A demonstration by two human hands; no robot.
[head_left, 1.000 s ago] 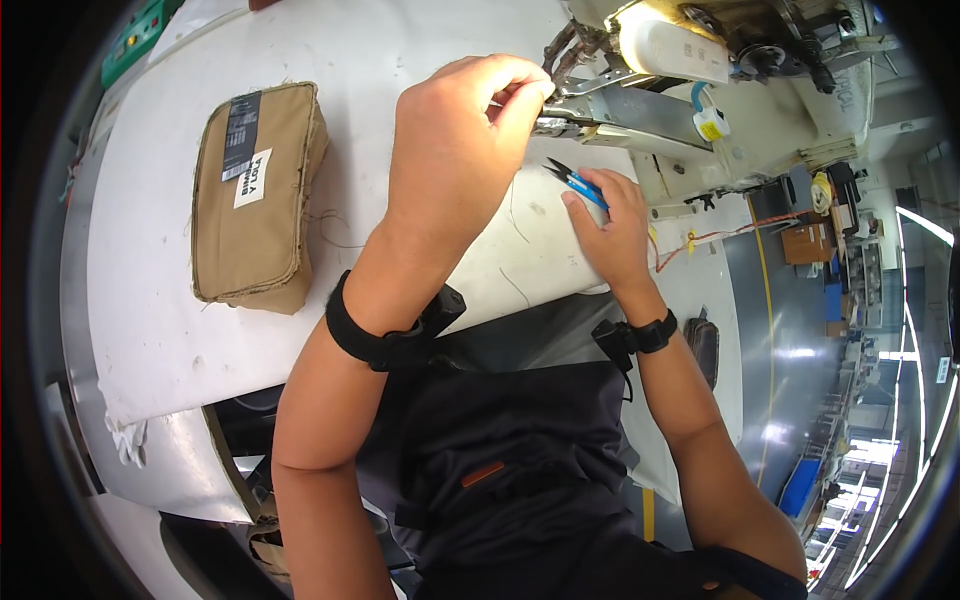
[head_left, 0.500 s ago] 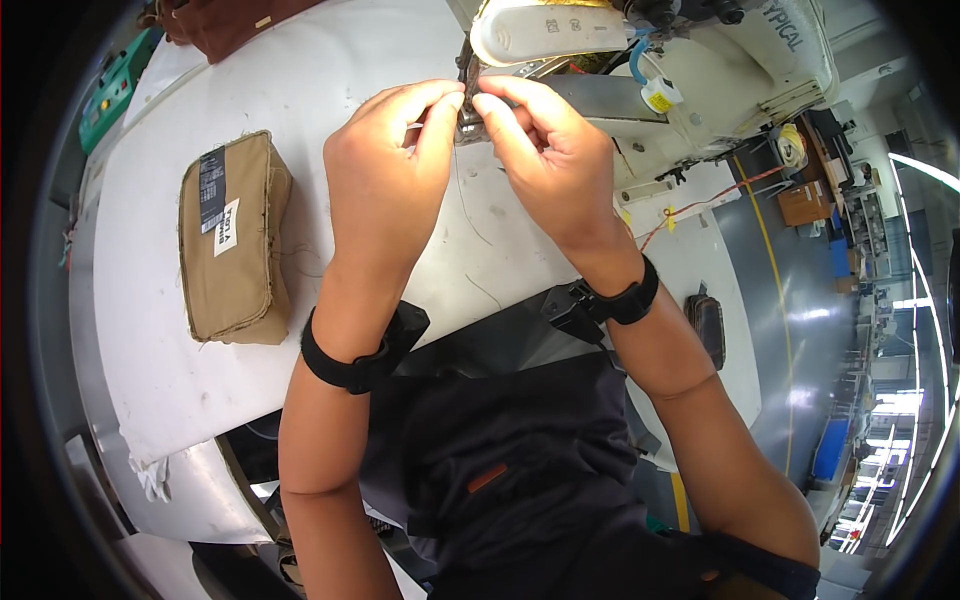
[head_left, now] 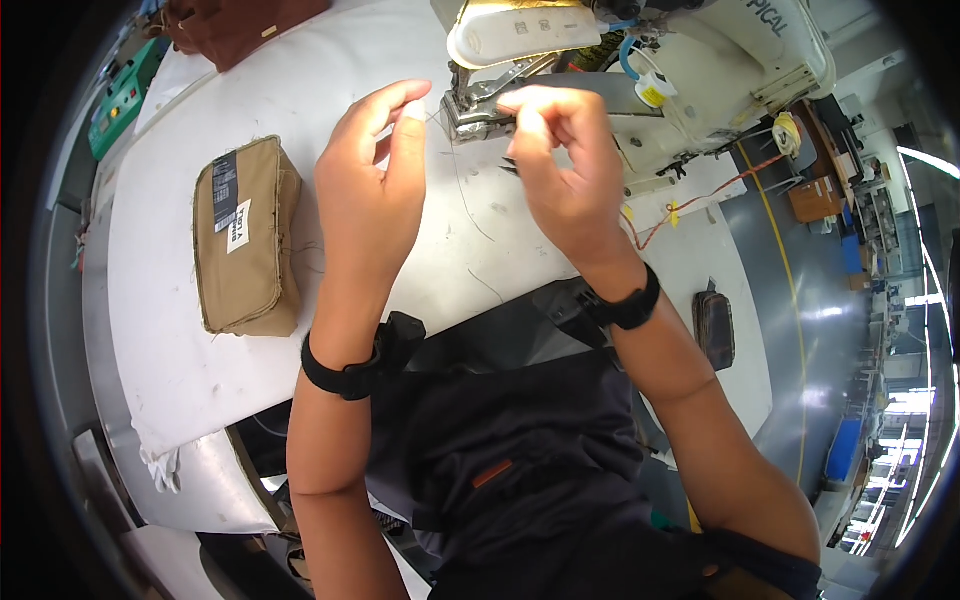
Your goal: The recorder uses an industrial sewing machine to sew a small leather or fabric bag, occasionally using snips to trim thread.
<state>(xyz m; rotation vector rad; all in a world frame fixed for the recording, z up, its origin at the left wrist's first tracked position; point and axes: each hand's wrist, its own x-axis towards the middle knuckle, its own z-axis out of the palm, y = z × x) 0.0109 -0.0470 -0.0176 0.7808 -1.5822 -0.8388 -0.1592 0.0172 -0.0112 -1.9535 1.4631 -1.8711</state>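
Observation:
My left hand (head_left: 372, 190) is raised left of the sewing machine's needle area (head_left: 478, 110), thumb and forefinger closed; a fine thread seems to run near its tips, but what it holds is unclear. My right hand (head_left: 568, 180) is at the needle area with curled fingers, its grip hidden. Dark pointed tips (head_left: 510, 165) show beside it, partly covered by the hand. Loose threads trail over the white worktop (head_left: 440, 260) between my forearms. A tan fabric pouch (head_left: 245, 280) with raw edges and labels lies left of my left hand.
A brown bag (head_left: 230, 30) lies at the back left, beside a green device (head_left: 120, 100). The machine body (head_left: 740, 60) fills the upper right. A dark pouch (head_left: 713, 330) sits on the right-hand surface. A white glove (head_left: 160, 465) hangs at the lower left edge.
My right hand, earlier lower down with blue snips, rose to meet my left at the needle area. Since then the hands have parted, my left shifting leftward.

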